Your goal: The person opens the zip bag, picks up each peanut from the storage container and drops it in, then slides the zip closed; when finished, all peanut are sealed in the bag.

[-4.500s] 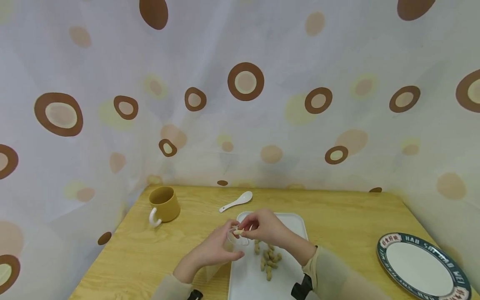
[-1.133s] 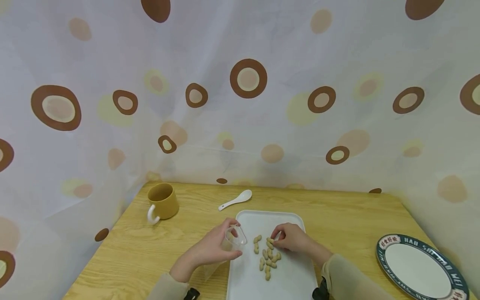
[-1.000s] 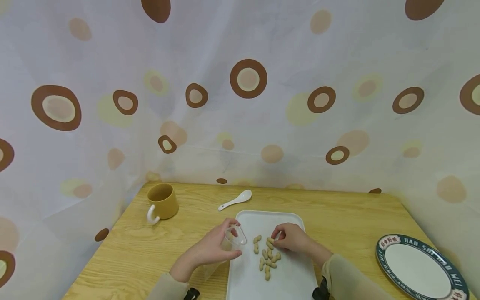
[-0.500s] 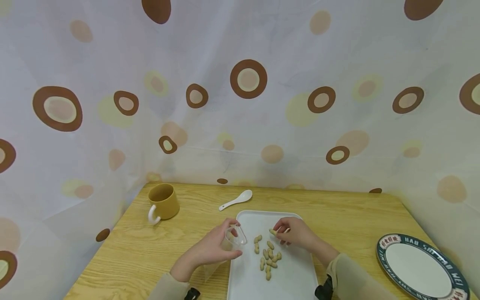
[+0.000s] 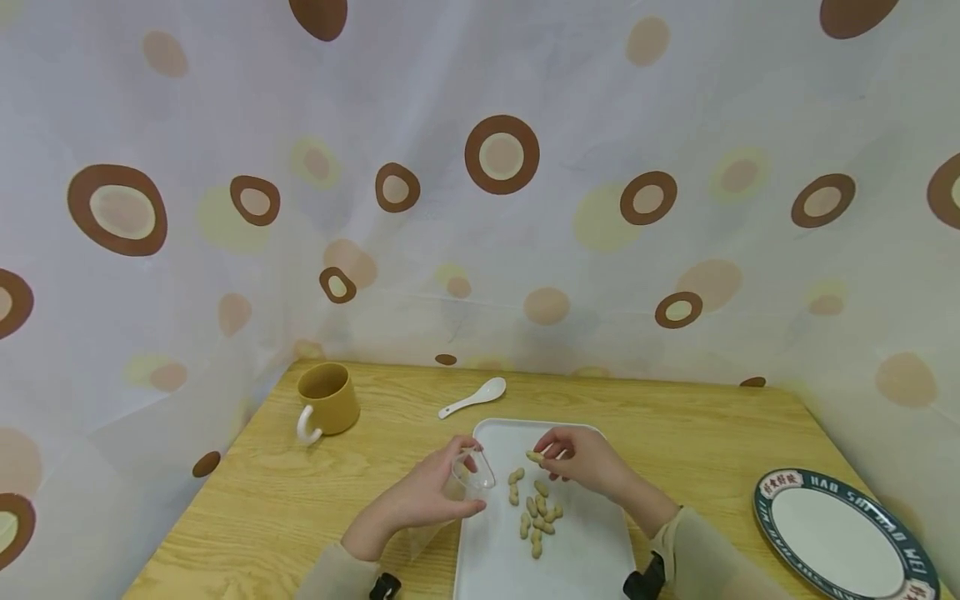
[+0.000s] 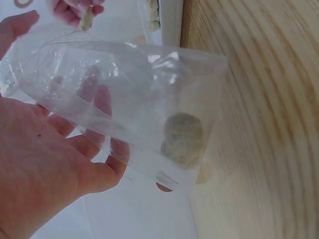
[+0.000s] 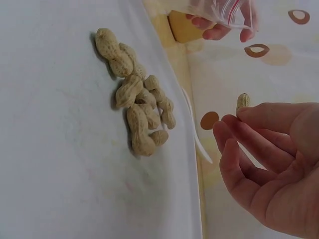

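Observation:
My left hand [image 5: 429,493] grips a clear plastic zip bag [image 6: 134,94] by its mouth, which is spread into a wide loop at the tray's left edge. Tan peanuts [image 6: 183,139] lie in the bag's bottom corner, blurred through the film. Between thumb and fingertips, my right hand [image 5: 588,460] pinches a single peanut [image 7: 242,101], raised over the upper part of the white tray [image 5: 581,542]. Several unshelled peanuts [image 7: 128,92] lie in a loose cluster on that tray, just below and left of the right hand in the head view.
A mustard-yellow mug [image 5: 333,402] with a white handle stands at the back left of the wooden table [image 5: 255,525]. Behind the tray lies a white spoon [image 5: 474,397]. An oval plate [image 5: 840,533] with a dark green lettered rim sits at the right. Patterned cloth [image 5: 420,283] surrounds the table.
My right hand has picked a peanut off the cluster, lifted it and carried it left toward the bag. The left hand keeps the bag's mouth spread in nearly the same place.

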The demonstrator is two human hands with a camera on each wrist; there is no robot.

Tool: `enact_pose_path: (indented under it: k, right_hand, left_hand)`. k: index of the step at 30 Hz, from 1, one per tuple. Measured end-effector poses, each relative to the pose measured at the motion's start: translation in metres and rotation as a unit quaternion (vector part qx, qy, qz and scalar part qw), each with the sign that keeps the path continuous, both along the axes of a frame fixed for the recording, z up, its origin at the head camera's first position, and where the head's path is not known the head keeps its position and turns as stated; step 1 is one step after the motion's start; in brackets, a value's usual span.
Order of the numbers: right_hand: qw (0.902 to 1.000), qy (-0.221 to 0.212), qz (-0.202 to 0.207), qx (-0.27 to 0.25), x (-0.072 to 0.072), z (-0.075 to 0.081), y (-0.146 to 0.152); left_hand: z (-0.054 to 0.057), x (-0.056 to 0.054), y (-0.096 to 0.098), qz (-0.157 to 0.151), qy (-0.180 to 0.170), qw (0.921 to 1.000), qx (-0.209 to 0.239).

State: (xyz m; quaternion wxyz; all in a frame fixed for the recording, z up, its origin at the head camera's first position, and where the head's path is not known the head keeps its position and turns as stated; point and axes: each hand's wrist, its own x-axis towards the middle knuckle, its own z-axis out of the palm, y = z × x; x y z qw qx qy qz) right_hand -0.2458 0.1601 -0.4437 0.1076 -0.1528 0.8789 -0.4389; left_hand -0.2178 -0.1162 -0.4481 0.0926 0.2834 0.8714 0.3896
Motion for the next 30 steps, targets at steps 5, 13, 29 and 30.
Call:
enact_pose_path:
  k: [5, 13, 29, 30]
  right_hand:
    - [0.9999, -0.001, -0.012, -0.012, 0.003, 0.009, -0.006]
    - [0.9996, -0.003, -0.001, -0.030, 0.004, 0.021, -0.016]
    - [0.9975, 0.011, 0.053, -0.044, 0.010, 0.032, -0.032]
    - [0.9974, 0.012, 0.055, -0.045, 0.010, 0.032, -0.033]
  left_hand:
    - [0.002, 0.000, 0.002, -0.003, 0.007, 1.0000, -0.006]
    - [0.002, 0.000, 0.005, -0.001, 0.000, 1.0000, -0.006]
    - [0.004, -0.002, 0.011, -0.003, 0.011, 0.9998, -0.019]
    - [0.005, -0.002, 0.011, -0.004, 0.010, 0.9998, -0.018]
